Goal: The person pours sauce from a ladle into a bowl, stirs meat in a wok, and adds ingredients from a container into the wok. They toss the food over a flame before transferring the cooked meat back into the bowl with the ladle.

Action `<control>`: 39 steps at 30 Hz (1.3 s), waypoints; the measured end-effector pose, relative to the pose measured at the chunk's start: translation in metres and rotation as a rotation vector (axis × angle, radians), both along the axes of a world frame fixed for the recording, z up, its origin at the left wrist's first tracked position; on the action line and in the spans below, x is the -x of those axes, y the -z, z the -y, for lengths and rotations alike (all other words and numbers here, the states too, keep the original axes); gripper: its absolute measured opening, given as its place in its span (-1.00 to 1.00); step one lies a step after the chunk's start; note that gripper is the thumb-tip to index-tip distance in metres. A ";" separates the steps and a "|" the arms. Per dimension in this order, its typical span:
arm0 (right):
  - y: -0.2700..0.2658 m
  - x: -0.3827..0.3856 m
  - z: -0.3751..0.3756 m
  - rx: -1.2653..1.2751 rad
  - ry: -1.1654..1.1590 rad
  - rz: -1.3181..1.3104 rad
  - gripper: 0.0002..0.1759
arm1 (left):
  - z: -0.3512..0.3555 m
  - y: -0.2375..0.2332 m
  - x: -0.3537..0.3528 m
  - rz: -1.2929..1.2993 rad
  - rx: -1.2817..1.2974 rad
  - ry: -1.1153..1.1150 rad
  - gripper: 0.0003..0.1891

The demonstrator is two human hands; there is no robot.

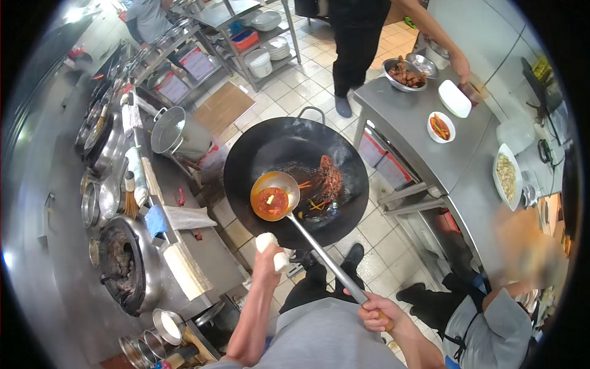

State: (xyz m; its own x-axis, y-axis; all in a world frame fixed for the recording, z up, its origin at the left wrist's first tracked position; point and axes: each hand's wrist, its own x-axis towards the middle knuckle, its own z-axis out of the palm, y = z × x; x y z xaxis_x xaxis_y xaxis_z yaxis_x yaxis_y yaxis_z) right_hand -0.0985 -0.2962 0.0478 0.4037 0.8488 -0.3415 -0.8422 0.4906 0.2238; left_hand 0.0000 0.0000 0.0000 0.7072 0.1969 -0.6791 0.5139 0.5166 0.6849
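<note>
My right hand [377, 311] is wrapped round the long handle of a ladle [326, 255]. The ladle's bowl holds red-orange sauce [273, 200] with a small pale piece in it, over the left side of a large black wok [264, 138]. My left hand [267, 263] is closed on a folded white cloth [278, 252] at the wok's near edge. Whether a wok handle lies inside the cloth is hidden. In the wok are a heap of browned, sauced food [329, 178], orange strips [317, 204] and dark sauce.
A stove with a burner [126, 264] runs along the left, beside a metal pot [178, 132]. On the right counter [405, 114] are a bowl of browned pieces [405, 75], a white dish [455, 98] and a long plate of food [506, 175]. Co-workers stand at that counter.
</note>
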 end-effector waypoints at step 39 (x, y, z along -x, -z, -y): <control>-0.080 -0.053 0.114 1.699 0.605 0.551 -0.30 | 0.009 -0.031 -0.005 -0.021 0.177 -0.012 -0.89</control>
